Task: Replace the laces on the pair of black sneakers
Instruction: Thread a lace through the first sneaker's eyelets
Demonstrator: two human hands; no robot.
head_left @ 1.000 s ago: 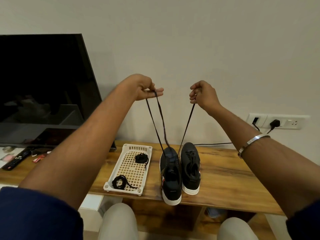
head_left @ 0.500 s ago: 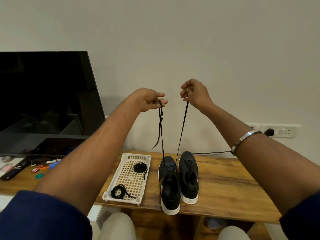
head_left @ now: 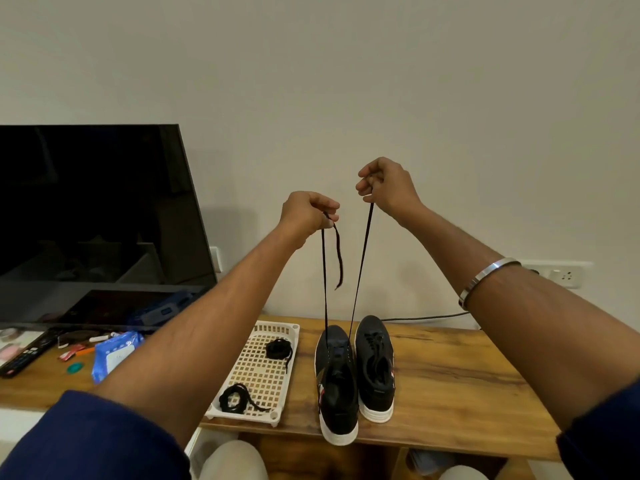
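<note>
From the head camera, both hands are raised in front of the pale wall, each pinching one end of a black lace [head_left: 360,271] that runs down taut to the left sneaker [head_left: 336,386]. The left hand [head_left: 304,214] has its fingers curled round its strand, with a short loose tail hanging below the knuckles; the right hand [head_left: 386,188], held slightly higher, grips the other strand between curled fingers and thumb. The left sneaker stands on the wooden table [head_left: 450,382] with its white toe at the near edge, touching or just beside the right sneaker [head_left: 374,368], which has its laces in place. Left of the shoes lies a white lattice tray [head_left: 258,372] holding two coiled black laces: one bundle [head_left: 277,349] towards the far end, another bundle [head_left: 235,398] at the near end. A silver bangle [head_left: 485,275] circles the right forearm. Further left stand a dark television [head_left: 93,216], a remote [head_left: 24,355] and a blue packet [head_left: 116,353].
</note>
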